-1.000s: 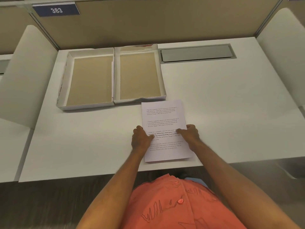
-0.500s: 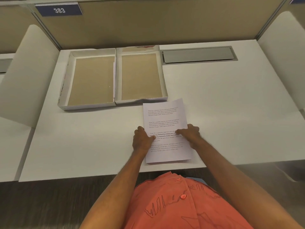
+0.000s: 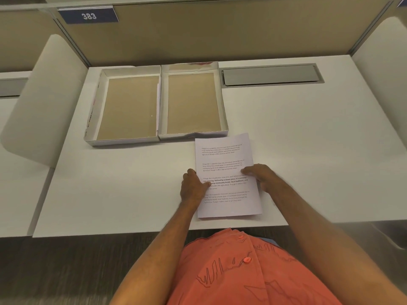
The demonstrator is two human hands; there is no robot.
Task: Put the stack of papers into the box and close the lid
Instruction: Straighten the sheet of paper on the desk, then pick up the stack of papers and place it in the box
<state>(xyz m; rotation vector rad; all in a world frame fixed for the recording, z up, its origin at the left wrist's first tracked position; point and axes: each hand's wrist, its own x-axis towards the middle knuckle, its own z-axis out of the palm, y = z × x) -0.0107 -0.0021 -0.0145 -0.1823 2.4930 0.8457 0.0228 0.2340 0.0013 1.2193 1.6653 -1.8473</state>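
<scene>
Papers [image 3: 226, 172] lie flat on the table [image 3: 308, 150], near its front edge, about mid-width. Long axis runs front to back, tilted slightly so the far end leans left; far short edge sits just beside the front wall of the box [image 3: 193, 104], whether touching I cannot tell. Top sheet is printed, text upright to the person: four short paragraphs, the first three opening "Village life is a peaceful, close-knit..."; the third has bold words, "Defined by a slower pace", "community bonds, local traditions". Smaller print mostly too fine to read. Left hand [image 3: 195, 187] rests on the left long edge of the papers, fingers curled together over the table side, thumb on the sheet. Right hand [image 3: 261, 176] lies on the right long edge, fingers close together and pointing left across the page. Both press or pinch the edges; whether any fingers are under the stack I cannot tell. The box stands open at the back of the table, left of centre, long axis front to back, brown floor bare. The lid [image 3: 127, 106] lies inside-up against the box's left wall, same orientation, brown inside, red marks on its outer left wall, unreadable. A blue plate [image 3: 88, 16] on the rear partition reads "383". A grey hatch [image 3: 271, 74] is set into the table along the back edge, right of the box.
</scene>
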